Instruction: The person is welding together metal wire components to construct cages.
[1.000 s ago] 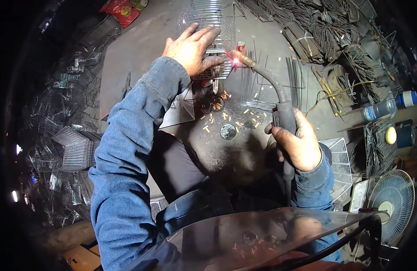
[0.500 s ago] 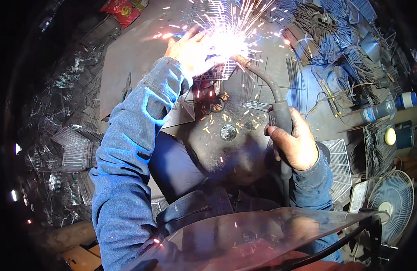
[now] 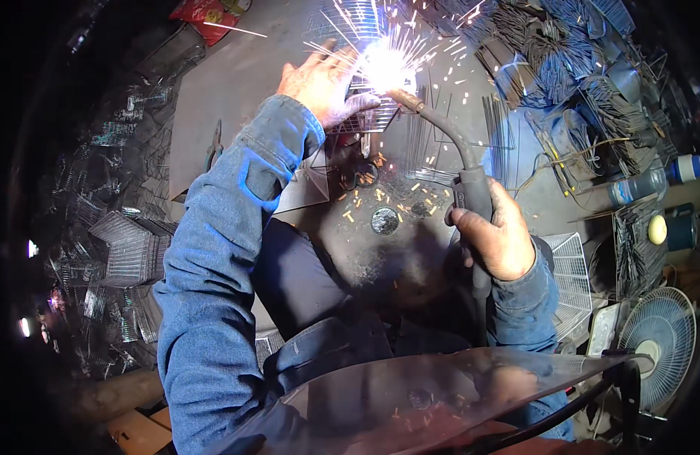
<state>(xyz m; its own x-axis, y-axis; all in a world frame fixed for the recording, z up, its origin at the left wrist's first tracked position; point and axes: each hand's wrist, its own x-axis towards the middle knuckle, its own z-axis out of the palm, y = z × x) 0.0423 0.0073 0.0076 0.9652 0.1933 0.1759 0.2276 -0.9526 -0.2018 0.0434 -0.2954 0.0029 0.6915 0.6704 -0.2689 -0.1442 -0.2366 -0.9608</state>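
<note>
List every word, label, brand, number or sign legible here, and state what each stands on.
No text is clear enough to quote.
Red bag, upper left: yellowish markings, too blurred to read.
Grip of the welding torch, in the right hand: a small marking, too small to read.

texts: none readable | labels: none readable | numbers, signs: none readable

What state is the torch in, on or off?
On: a sparking white glare shows at the tip of the torch.
</note>
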